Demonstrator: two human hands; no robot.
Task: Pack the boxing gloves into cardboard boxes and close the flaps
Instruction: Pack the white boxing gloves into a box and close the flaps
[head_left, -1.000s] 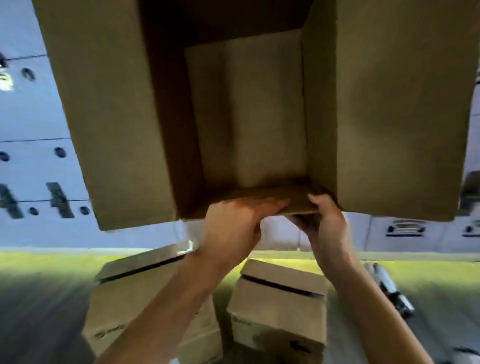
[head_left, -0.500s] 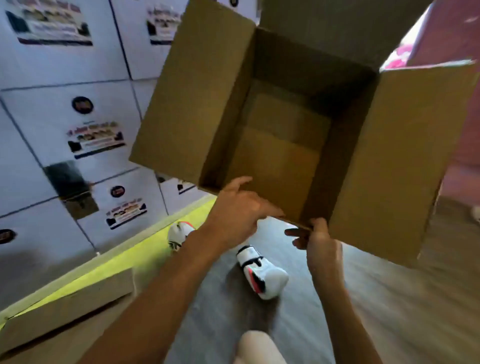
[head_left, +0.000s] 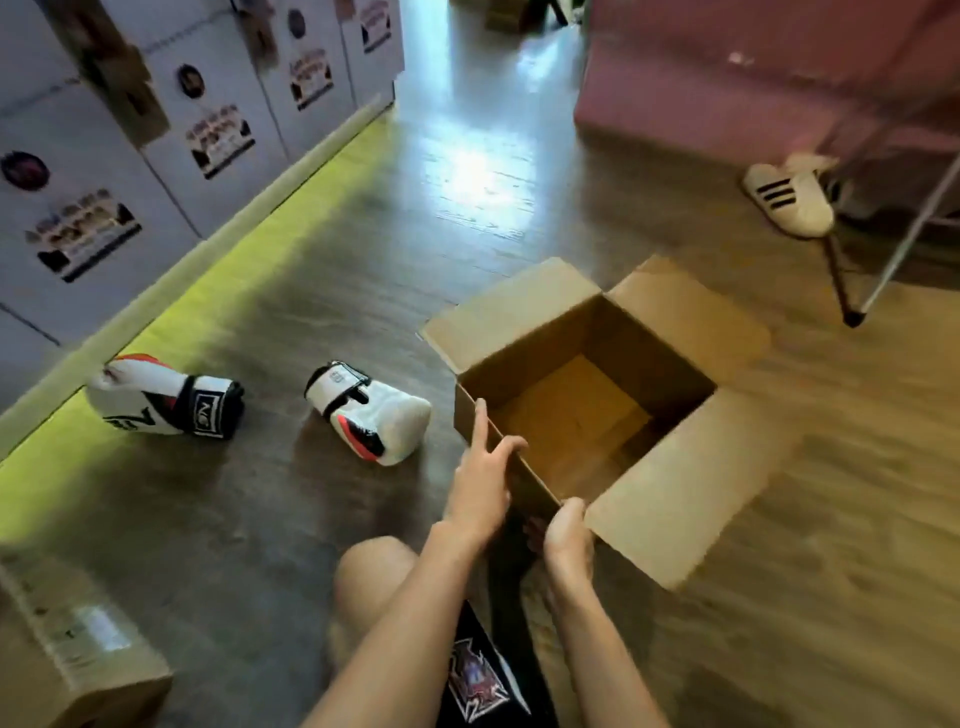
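Note:
An open, empty cardboard box (head_left: 675, 499) stands upright on the wooden floor in front of me, its flaps spread outward. My left hand (head_left: 480, 480) rests on the box's near wall, fingers spread over the rim. My right hand (head_left: 569, 540) grips the near corner by the right flap. Two white boxing gloves with black and red trim lie on the floor to the left: one (head_left: 371, 413) close to the box, the other (head_left: 166, 397) farther left by the yellow-green strip.
Stacked white cartons (head_left: 208, 130) line the left wall. A closed cardboard box (head_left: 78, 654) sits at the bottom left. A striped white shoe (head_left: 787, 200) and a metal stand leg (head_left: 852, 312) are at the right, before a pink block (head_left: 727, 78). My knee (head_left: 374, 577) is bent below.
The box was held up in the air with its opening facing me; it has come down and now stands on the floor. Both hands stay at its near edge.

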